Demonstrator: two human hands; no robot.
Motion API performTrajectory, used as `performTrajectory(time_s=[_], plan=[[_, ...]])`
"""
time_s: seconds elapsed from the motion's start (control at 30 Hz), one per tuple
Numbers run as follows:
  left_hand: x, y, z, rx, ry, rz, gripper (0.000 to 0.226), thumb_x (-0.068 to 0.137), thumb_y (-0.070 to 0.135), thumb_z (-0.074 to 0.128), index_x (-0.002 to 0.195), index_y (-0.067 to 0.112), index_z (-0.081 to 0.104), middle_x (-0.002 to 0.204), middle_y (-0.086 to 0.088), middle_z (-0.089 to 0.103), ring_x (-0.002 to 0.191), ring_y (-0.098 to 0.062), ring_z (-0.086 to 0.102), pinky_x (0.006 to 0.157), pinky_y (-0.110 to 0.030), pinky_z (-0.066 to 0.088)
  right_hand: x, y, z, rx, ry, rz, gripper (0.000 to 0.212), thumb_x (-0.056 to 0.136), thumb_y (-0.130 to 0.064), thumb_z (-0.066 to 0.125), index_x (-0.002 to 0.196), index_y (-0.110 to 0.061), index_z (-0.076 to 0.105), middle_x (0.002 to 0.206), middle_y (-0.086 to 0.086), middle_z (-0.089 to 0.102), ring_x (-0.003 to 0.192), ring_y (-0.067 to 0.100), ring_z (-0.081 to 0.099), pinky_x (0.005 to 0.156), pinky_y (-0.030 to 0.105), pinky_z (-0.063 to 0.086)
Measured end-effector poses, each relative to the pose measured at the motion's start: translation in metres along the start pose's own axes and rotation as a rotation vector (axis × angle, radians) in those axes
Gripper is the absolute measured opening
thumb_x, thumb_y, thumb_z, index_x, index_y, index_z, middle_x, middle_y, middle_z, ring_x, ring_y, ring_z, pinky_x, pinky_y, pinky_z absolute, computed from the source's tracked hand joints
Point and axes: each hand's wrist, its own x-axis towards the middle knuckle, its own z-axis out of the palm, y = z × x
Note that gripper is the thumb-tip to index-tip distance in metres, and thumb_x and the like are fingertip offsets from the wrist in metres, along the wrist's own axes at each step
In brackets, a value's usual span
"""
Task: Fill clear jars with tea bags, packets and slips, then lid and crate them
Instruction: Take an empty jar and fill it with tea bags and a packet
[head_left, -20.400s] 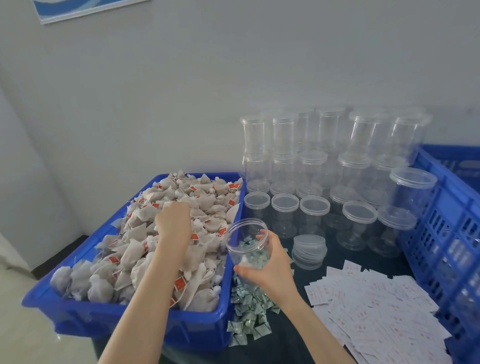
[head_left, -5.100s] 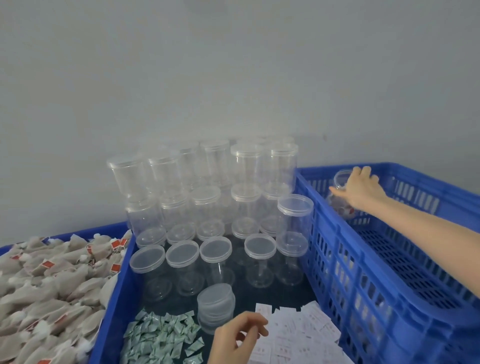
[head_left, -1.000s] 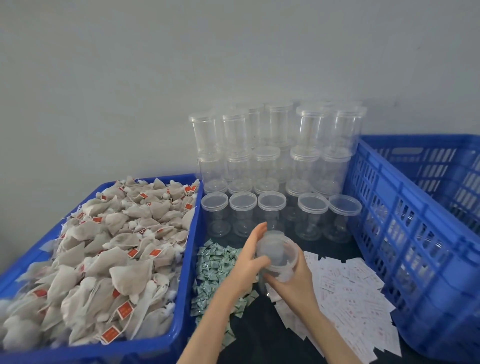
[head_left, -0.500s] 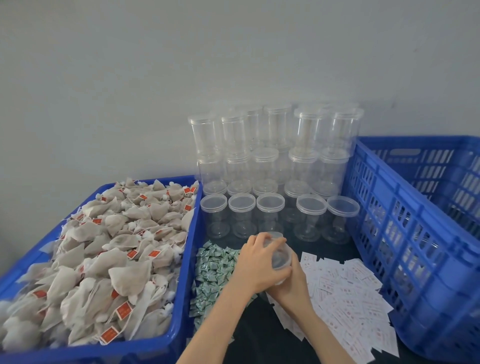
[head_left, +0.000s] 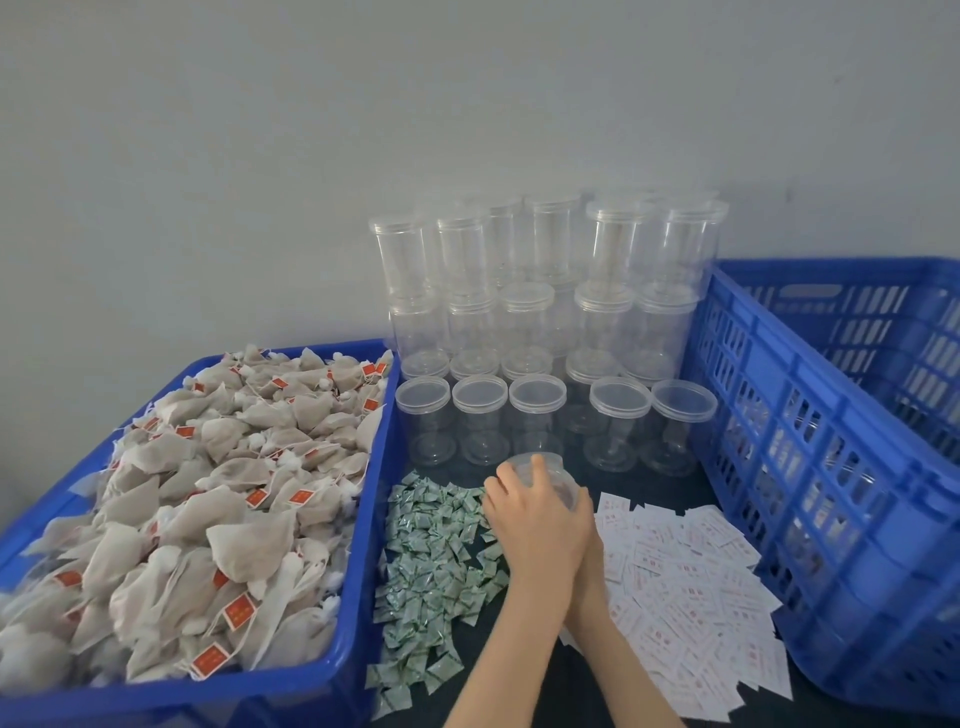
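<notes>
Just above the dark table I hold a small clear jar (head_left: 543, 463) in both hands. My left hand (head_left: 535, 519) lies over its top, fingers curled round the lid. My right hand (head_left: 586, 551) grips the jar from below and is mostly hidden under the left. Whether the jar holds anything is hidden. Grey tea bags (head_left: 234, 493) with red tags heap in the blue crate (head_left: 375, 467) on the left. Small green packets (head_left: 436, 561) lie in a pile left of my hands. White paper slips (head_left: 685, 582) are spread out to the right.
Several lidded clear jars (head_left: 545, 312) stand stacked against the wall, with a row of single jars (head_left: 480, 415) in front. A tall slotted blue crate (head_left: 831, 467) fills the right side. The grey wall is close behind.
Over the last second my left hand slid from the jar's side over its top, and both hands lowered the jar towards the table. Five seconds ago my right hand reached into the right crate.
</notes>
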Motion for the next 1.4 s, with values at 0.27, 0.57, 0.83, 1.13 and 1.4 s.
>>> performTrajectory(time_s=[0.27, 0.57, 0.83, 1.13, 1.4], plan=[[0.015, -0.015, -0.017, -0.14, -0.497, 0.078, 0.08, 0.09, 0.052, 0.044, 0.153, 0.023, 0.003, 0.159, -0.013, -0.007, 0.146, -0.029, -0.013, 0.115, -0.051, 0.001, -0.003, -0.019, -0.005, 0.163, 0.013, -0.08, 0.088, 0.036, -0.032, 0.1, 0.113, -0.016, 0.061, 0.103, 0.004, 0.066, 0.103, 0.024, 0.066, 0.072, 0.031, 0.054], [0.037, -0.025, -0.039, 0.134, -0.478, 0.135, 0.086, 0.07, 0.076, 0.054, 0.135, 0.023, 0.035, 0.125, -0.011, 0.041, 0.12, -0.032, 0.04, 0.098, -0.041, 0.033, 0.006, -0.026, -0.001, -0.074, 0.076, -0.078, 0.072, 0.051, -0.05, 0.08, 0.106, -0.063, 0.037, 0.103, -0.044, 0.055, 0.09, -0.021, 0.057, 0.061, 0.004, 0.046], [0.042, -0.047, -0.039, -0.191, -0.828, 0.257, 0.099, 0.08, 0.031, 0.067, 0.15, 0.038, -0.003, 0.156, -0.004, 0.001, 0.142, -0.03, 0.005, 0.107, -0.043, 0.03, 0.003, -0.014, 0.004, -0.096, 0.084, -0.027, 0.079, 0.051, -0.051, 0.081, 0.114, -0.061, 0.035, 0.104, -0.025, 0.062, 0.087, -0.009, 0.064, 0.068, 0.022, 0.055], [0.018, -0.023, -0.021, -0.075, -0.32, 0.207, 0.09, 0.084, 0.06, 0.049, 0.152, 0.028, -0.001, 0.151, -0.013, 0.016, 0.141, -0.031, 0.014, 0.111, -0.043, 0.021, 0.001, -0.016, 0.001, 0.067, 0.117, 0.002, 0.062, 0.078, -0.016, 0.076, 0.129, -0.037, 0.049, 0.111, -0.018, 0.059, 0.101, 0.01, 0.062, 0.07, 0.017, 0.048], [0.04, -0.038, -0.043, 0.074, -0.6, 0.244, 0.097, 0.079, 0.05, 0.065, 0.152, 0.027, 0.007, 0.142, -0.015, 0.028, 0.131, -0.037, 0.028, 0.104, -0.044, 0.03, 0.001, -0.025, 0.001, 0.159, 0.091, 0.105, 0.092, 0.047, -0.051, 0.087, 0.124, -0.042, 0.038, 0.112, -0.02, 0.062, 0.098, 0.0, 0.064, 0.077, 0.028, 0.056]])
